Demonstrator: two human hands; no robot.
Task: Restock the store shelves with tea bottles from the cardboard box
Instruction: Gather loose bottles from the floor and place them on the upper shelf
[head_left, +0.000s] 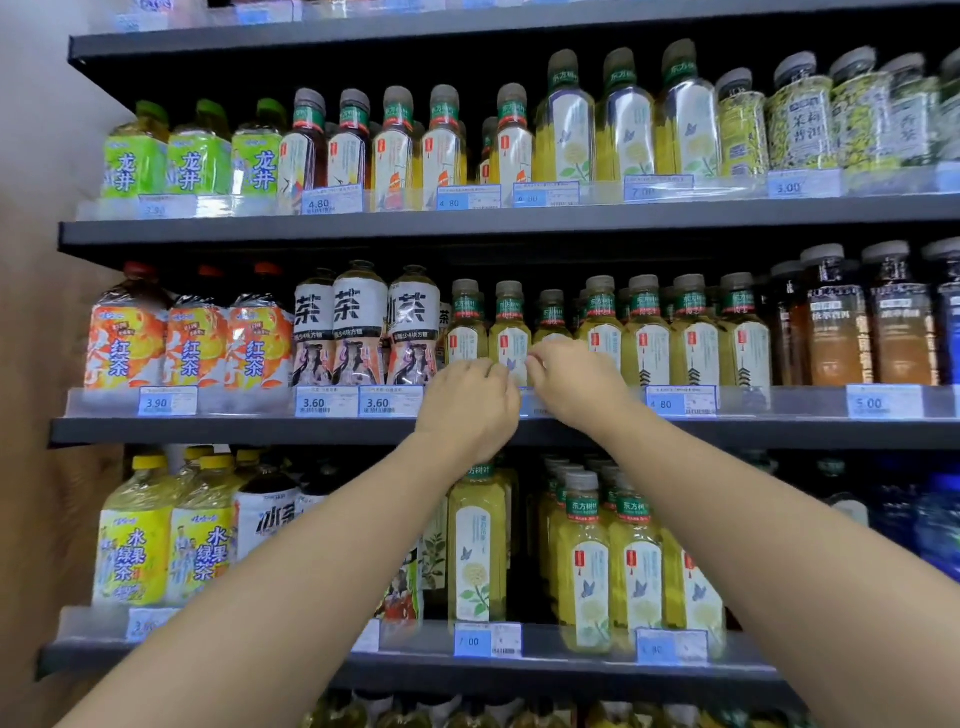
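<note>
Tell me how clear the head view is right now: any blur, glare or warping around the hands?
Head view: wide-angle warping bows the shelves outward; edges and corners are soft; the left hand and right hand are slightly motion-blurred; glare washes the clear price-tag strip; lighting is even, central bottle labels readable.

Store aisle: dark shelving being seen against a pale wall

A dark grey shelving unit (509, 221) is being shown filling most of the view, its boards stacked one above another and being fronted by clear plastic strips (249, 400) carrying blue-and-white price tags (167, 401). Left of the unit, a plain pale wall (36, 156) is being lit softly, with a warmer brownish tone lower down. The recesses behind the unit's boards are being left in shadow.
</note>
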